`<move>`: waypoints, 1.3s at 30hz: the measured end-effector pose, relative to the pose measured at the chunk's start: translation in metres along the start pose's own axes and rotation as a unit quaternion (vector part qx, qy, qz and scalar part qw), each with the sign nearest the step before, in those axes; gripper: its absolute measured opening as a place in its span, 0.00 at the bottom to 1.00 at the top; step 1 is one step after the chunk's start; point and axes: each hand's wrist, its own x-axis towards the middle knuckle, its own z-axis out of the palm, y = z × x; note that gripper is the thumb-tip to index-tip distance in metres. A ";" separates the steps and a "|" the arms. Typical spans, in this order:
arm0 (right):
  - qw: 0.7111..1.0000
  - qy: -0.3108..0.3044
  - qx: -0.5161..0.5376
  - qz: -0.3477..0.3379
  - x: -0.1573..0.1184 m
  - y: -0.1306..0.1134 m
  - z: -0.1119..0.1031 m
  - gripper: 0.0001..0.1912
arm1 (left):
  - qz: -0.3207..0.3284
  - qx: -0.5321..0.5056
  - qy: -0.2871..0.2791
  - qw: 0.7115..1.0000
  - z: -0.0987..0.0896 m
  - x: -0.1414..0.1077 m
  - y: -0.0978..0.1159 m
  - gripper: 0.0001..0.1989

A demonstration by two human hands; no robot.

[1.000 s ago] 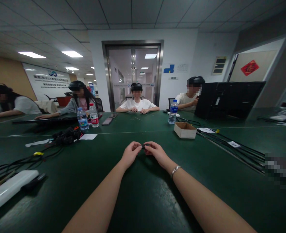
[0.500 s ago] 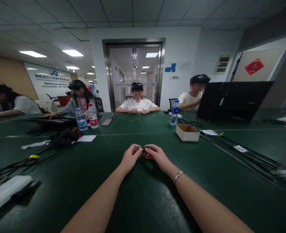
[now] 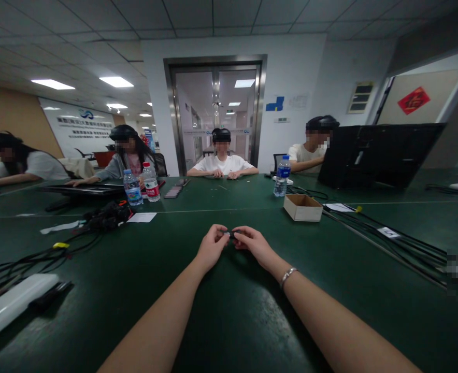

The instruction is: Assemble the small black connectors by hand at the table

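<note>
My left hand [image 3: 212, 249] and my right hand [image 3: 254, 244] meet fingertip to fingertip over the middle of the green table [image 3: 229, 321]. Between them is a small black-and-silver object [image 3: 231, 235], pinched from both sides. Fingers cover most of it, so its exact kind does not show. The left thumb and forefinger are at its silver end, the right ones at its dark end. A silver bracelet [image 3: 288, 277] circles my right wrist.
An open cardboard box [image 3: 303, 212] and a water bottle [image 3: 282, 177] stand right of my hands. Black cables [image 3: 400, 246] run further right. Left are two bottles [image 3: 151, 182], dark gear [image 3: 108, 216] and a white device [image 3: 25, 300]. Several people in headsets sit around the table.
Both hands stay together on the small object, whose silver end shows less now. The whole view has shifted slightly, with my left hand nearly in the same place.
</note>
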 end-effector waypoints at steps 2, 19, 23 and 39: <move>1.000 -0.003 0.000 0.000 0.000 0.000 0.000 0.19 | -0.008 -0.002 0.005 1.000 0.000 0.001 -0.002 0.13; 1.000 0.006 0.022 0.003 -0.001 -0.001 0.002 0.18 | -0.017 -0.007 0.017 1.000 0.001 0.000 0.002 0.09; 1.000 0.005 0.014 0.005 -0.002 -0.003 0.003 0.18 | -0.026 -0.004 0.020 0.999 0.001 -0.001 0.007 0.09; 1.000 0.017 -0.011 -0.018 -0.002 0.001 0.004 0.18 | -0.028 -0.032 0.041 0.998 -0.001 -0.002 0.008 0.07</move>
